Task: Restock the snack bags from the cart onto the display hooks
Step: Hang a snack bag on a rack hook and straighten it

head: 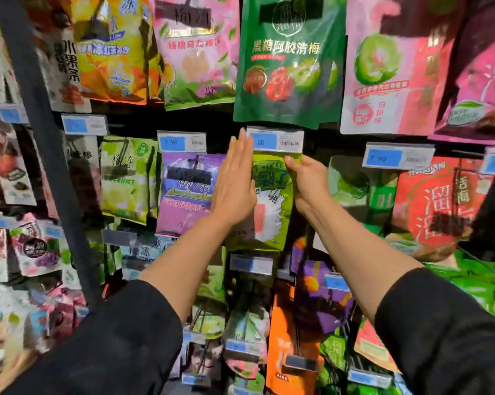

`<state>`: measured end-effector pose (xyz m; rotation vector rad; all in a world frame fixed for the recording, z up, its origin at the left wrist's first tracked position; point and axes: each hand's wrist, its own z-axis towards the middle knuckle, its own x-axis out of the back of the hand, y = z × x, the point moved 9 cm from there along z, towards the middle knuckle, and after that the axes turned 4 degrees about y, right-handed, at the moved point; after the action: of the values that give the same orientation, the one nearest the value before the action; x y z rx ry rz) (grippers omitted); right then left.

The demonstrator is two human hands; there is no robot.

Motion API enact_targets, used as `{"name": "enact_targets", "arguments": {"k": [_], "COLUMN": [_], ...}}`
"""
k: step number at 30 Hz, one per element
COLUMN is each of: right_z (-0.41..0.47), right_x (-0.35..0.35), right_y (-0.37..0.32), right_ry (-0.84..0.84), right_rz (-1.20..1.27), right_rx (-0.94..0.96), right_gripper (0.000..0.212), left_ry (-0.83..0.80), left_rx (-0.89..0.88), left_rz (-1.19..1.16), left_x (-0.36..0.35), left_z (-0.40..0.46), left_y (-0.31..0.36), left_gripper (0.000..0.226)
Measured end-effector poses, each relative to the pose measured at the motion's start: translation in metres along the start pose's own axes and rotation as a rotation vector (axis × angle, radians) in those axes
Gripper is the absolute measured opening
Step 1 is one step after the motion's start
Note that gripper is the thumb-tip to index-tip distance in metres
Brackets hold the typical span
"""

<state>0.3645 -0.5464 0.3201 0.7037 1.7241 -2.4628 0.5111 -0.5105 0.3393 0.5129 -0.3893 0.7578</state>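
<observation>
A yellow-green snack bag [272, 201] hangs at the middle of the display, just under a blue price tag [275, 142]. My right hand [309, 183] grips the bag's upper right edge with curled fingers. My left hand [236, 181] is flat with straight fingers, pressing against the bag's left edge, its fingertips reaching the price tag. The hook itself is hidden behind the tag and bag.
Bags hang all around: a purple bag [188, 192] to the left, a dark green bag [290, 58] above, a red bag [434, 203] to the right, an orange bag [286, 332] below. A dark upright post [44, 143] runs down the left side.
</observation>
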Motion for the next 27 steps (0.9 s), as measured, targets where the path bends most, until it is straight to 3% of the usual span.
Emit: {"name": "enact_targets", "arguments": {"k": [8,13,17,19,22,25,27], "right_z": [0.011,0.012,0.012,0.013,0.015,0.016,0.016], "right_x": [0.017,0.014,0.016,0.019,0.024,0.027,0.026], "right_y": [0.01,0.012,0.011,0.009,0.008,0.013,0.015], "right_ry": [0.082,0.079,0.127,0.161,0.171,0.172,0.174], "right_rz": [-0.163,-0.218,-0.191,-0.153,-0.12,-0.138,-0.15], "right_rx": [0.097,0.163,0.219,0.231,0.249,0.267,0.273], "right_gripper": [0.023,0.01,0.035,0.015,0.012,0.034,0.031], "left_ry": [-0.03,-0.026,-0.019,-0.015,-0.005,0.003,0.01], "left_rx": [-0.022,-0.052,-0.062,-0.054,-0.055,-0.049,-0.057], "left_rz": [-0.017,-0.028,-0.044,-0.051,-0.05,-0.058,-0.067], "left_x": [-0.018,-0.021,-0.021,-0.02,-0.02,-0.022,-0.023], "left_z": [0.001,0.0,0.0,0.001,0.001,0.001,0.001], "left_y": [-0.013,-0.019,-0.021,-0.022,-0.022,-0.023,-0.022], "left_gripper": [0.097,0.1,0.1,0.1,0.1,0.1,0.101]}}
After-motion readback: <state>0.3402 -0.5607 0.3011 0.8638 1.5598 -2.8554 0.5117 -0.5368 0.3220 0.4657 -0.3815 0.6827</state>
